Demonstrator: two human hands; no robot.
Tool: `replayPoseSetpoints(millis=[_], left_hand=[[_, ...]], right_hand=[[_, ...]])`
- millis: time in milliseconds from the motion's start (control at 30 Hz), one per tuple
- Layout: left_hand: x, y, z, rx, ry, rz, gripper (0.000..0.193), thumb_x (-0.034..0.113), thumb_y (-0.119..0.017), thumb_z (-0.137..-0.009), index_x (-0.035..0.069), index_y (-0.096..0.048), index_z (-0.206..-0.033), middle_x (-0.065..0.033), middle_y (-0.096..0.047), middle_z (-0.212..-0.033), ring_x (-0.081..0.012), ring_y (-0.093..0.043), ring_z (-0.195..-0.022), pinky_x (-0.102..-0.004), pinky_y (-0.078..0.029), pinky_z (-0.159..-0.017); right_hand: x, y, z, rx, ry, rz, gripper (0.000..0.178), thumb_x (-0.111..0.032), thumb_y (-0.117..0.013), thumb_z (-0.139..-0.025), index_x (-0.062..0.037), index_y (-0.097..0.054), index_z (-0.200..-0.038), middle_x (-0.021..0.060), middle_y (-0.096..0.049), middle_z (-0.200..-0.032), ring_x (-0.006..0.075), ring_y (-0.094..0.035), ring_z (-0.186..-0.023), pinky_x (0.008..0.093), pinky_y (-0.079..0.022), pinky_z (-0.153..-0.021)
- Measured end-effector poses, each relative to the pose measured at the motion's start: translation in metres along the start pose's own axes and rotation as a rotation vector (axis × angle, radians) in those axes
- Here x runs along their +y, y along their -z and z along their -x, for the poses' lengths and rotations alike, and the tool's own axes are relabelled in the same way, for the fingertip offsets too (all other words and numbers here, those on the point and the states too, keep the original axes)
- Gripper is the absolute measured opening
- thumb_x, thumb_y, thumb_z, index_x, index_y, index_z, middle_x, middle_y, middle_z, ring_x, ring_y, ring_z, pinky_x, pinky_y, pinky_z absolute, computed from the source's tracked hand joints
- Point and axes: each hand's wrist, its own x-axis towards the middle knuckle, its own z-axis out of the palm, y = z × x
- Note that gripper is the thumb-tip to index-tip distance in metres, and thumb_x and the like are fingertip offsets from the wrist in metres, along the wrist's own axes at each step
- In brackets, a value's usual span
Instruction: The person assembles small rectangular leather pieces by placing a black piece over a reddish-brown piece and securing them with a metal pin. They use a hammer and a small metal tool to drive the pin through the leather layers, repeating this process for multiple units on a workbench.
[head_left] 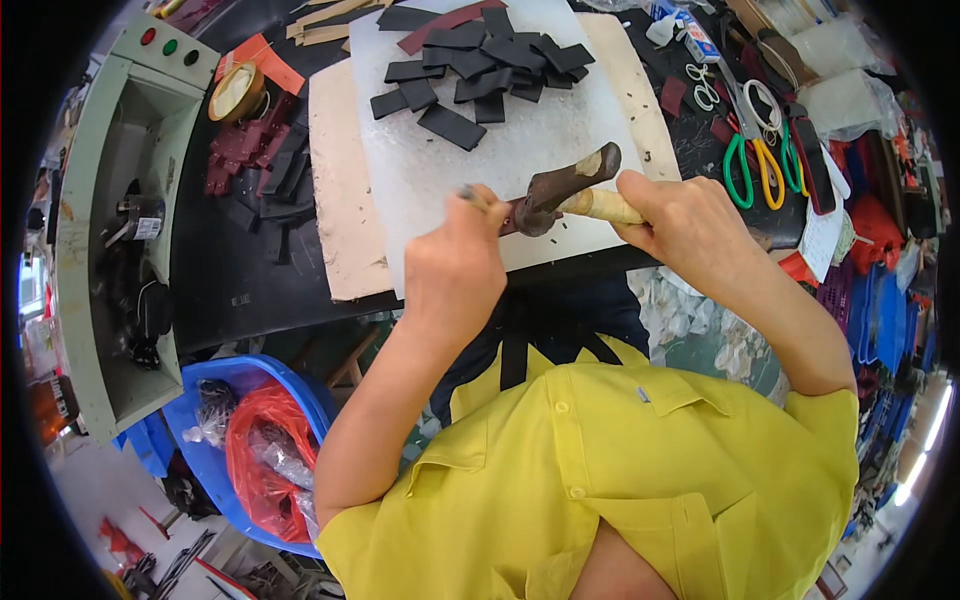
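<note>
1. Presently, left hand (455, 255) is curled closed round a slim metal-tipped tool (468, 194); right hand (685, 210) wraps the handle of the hammer (550, 192), above the white board (390, 165).
2. Judgement: steady tool, square blows, knuckles clear.
3. Black strips (475, 62) heaped on board; black bench (235, 300); cluttered workroom, blue tub (312, 395).

Bright, even, cool light covers the scene; 2 glowing white light strips (938, 418) show far to the right. The smooth white translucent board (405, 170) has mild sheen. Fisheye distortion bows the pale green metal cabinet (73, 250), corners are black, and slight blur softens the bare left grip (455, 262).
</note>
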Motion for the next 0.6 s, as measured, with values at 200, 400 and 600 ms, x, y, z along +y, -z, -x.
replayPoseSetpoints(millis=[200,400,600], left_hand=[[-0.005,0.007,-0.012,-0.030,0.251,0.348,0.014,0.007,-0.056,-0.102,-0.006,-0.057,-0.099,-0.0145,-0.073,-0.085,-0.0181,-0.074,-0.081,-0.0286,-0.059,-0.074],[-0.008,0.005,-0.014,-0.077,0.279,0.321,0.013,0.005,-0.057,-0.101,-0.007,-0.059,-0.096,-0.0141,-0.073,-0.086,-0.0171,-0.073,-0.080,-0.0280,-0.059,-0.074],[-0.009,0.004,-0.012,-0.102,0.131,0.124,0.007,-0.001,-0.062,-0.095,-0.005,-0.057,-0.092,-0.0117,-0.070,-0.080,-0.0184,-0.074,-0.076,-0.0271,-0.058,-0.066]], right_hand=[[0.000,0.001,0.002,-0.010,0.012,-0.022,0.028,-0.017,-0.072,-0.084,-0.0063,-0.047,-0.088,0.0130,-0.061,-0.063,0.0365,-0.063,-0.061,0.0439,-0.049,-0.053],[0.001,0.000,0.002,-0.015,0.003,-0.044,0.029,-0.018,-0.073,-0.083,-0.0067,-0.047,-0.089,0.0130,-0.060,-0.064,0.0361,-0.063,-0.062,0.0440,-0.049,-0.053],[0.003,-0.003,0.003,0.014,0.017,-0.061,0.027,-0.017,-0.073,-0.084,-0.0063,-0.048,-0.088,0.0135,-0.061,-0.065,0.0368,-0.063,-0.062,0.0443,-0.048,-0.053]])
